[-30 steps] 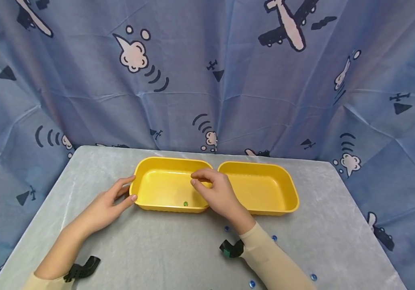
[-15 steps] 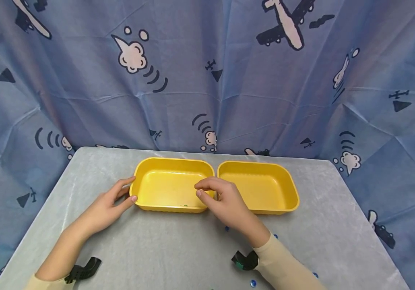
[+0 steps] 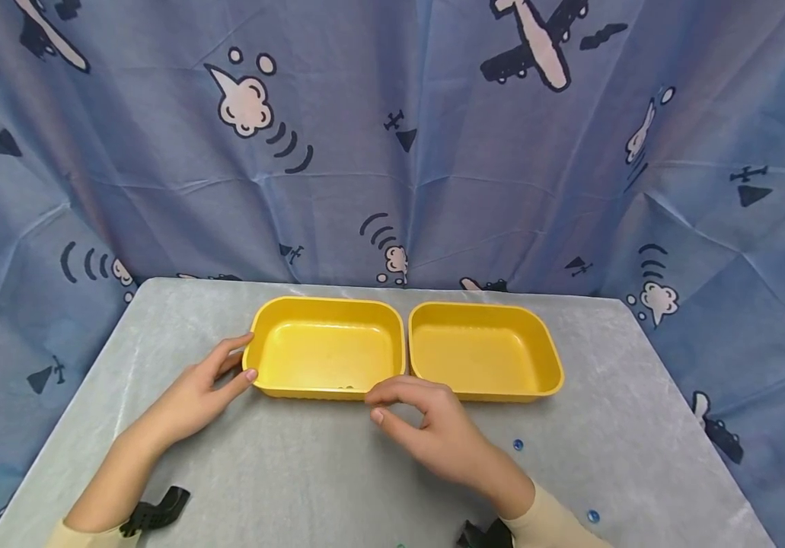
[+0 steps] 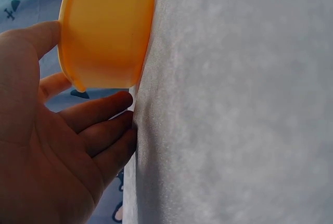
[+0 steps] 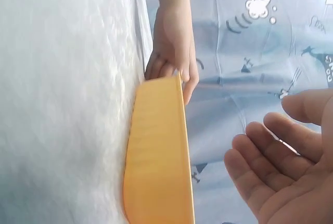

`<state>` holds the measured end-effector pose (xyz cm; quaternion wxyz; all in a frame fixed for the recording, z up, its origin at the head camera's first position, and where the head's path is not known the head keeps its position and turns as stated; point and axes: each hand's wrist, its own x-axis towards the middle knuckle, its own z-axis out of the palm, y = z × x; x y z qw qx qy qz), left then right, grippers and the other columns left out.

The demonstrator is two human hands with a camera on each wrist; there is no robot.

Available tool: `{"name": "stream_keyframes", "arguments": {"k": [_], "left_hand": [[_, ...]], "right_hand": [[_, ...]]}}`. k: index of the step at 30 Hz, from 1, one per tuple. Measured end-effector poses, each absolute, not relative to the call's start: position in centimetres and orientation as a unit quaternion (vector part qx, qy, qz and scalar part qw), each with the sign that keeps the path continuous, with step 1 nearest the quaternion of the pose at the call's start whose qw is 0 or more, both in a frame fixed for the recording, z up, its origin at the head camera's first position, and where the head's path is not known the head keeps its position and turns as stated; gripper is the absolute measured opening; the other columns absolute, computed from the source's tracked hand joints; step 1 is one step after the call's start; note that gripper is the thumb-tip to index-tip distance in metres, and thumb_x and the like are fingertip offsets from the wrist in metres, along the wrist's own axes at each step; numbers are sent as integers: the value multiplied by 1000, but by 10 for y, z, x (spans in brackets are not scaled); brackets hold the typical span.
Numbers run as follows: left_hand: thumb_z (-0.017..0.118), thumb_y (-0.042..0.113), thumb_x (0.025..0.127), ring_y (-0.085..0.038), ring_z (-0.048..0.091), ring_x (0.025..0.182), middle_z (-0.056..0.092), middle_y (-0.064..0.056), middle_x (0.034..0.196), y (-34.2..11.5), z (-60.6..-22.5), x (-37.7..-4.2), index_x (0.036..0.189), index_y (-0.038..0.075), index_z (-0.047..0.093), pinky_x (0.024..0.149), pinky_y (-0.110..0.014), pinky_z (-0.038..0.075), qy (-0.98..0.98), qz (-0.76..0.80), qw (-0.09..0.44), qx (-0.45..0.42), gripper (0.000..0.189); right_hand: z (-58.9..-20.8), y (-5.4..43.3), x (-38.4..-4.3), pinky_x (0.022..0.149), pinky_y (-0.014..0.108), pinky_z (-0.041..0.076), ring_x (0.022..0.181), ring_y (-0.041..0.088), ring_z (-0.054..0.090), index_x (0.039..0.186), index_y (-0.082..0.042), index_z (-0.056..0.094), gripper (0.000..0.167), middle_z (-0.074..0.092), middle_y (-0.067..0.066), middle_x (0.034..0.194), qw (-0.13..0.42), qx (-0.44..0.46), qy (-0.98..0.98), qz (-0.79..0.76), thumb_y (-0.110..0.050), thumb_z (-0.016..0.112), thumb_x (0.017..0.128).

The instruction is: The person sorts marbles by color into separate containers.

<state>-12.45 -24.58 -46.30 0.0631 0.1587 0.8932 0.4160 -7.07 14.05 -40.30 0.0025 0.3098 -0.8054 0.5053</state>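
Two yellow plastic trays stand side by side on the table. My left hand (image 3: 193,399) rests at the outer end of the left tray (image 3: 317,393), with thumb and fingertips touching its rim; the left wrist view shows the other fingers loosely extended below the tray. A small green piece (image 3: 346,387) barely shows inside, mostly hidden by the front wall. My right hand (image 3: 433,430) hovers just in front of the gap between the trays, fingers loosely bent. In the right wrist view its fingers (image 5: 260,156) hold nothing. Bare floor shows in the right tray (image 3: 481,358).
Small round blue glass pieces (image 3: 518,444) lie on the grey cloth-covered table (image 3: 282,472) right of my right hand, one nearer the front edge. A sliver of green (image 3: 400,545) shows at the bottom edge. A blue patterned curtain (image 3: 337,152) hangs behind the table.
My right hand has drawn back from over the left tray toward the front of the table. The left hand keeps its place. The green piece is now mostly behind the tray's front wall.
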Motion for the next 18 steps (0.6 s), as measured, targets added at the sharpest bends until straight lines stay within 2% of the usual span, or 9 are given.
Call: {"name": "stream_keyframes", "arguments": {"k": [8,14,18], "left_hand": [[63,41,113,-44,51,149,59,-23,156,-245,-462,-125,169,20,38,117,-72,38,893,415,63,159,65],[64,40,113,-44,50,149,59,-23,156,-246,-462,-125,169,19,38,117,-72,37,893,416,62,162,65],[64,40,113,-44,51,149,59,-22,156,-246,-463,-125,169,19,38,117,-72,38,892,416,62,163,65]], "right_hand": [[-405,146,-51,101,35,59,114,13,72,120,-22,80,15,76,-10,120,-17,317,-804,502,-18,73,108],[-414,156,-39,103,35,58,116,16,73,121,-21,78,18,76,-8,122,3,342,-802,490,-11,74,106],[-418,164,-30,103,34,58,118,14,72,123,-24,78,20,76,-9,124,-34,328,-802,498,-13,75,107]]}}
